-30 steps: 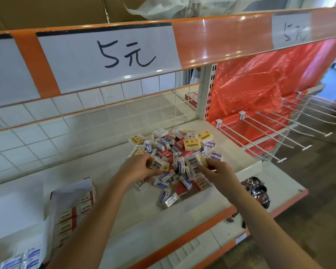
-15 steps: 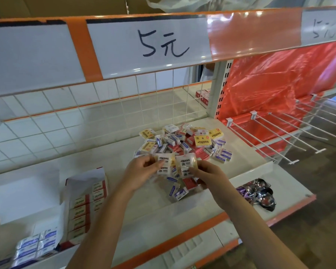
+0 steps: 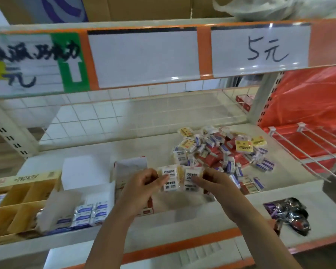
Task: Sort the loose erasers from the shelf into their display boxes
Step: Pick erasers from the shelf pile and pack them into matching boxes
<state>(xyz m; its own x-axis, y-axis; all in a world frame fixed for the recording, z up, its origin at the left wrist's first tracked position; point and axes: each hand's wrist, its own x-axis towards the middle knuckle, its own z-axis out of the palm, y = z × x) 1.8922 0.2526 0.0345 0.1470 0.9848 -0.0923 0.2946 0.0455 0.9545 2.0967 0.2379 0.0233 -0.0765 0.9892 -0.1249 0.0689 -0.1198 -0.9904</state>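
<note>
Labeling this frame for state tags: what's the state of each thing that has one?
left hand: pinching a wrapped eraser pack
right hand: pinching the other pack
eraser packs: two, held side by side above the shelf
loose eraser pile: heaped, unsorted
white display box: open, partly filled
yellow display box: open, mostly empty compartments

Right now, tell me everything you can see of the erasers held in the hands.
The held erasers are clear-wrapped packs with white labels printed "2B" in dark text and yellowish edges; at least two sit side by side, labels facing the camera, roughly upright. The left hand pinches the left pack, the right hand the right one. They are lifted off the shelf, in front of the loose pile and right of the display boxes. An exact count is unclear.
</note>
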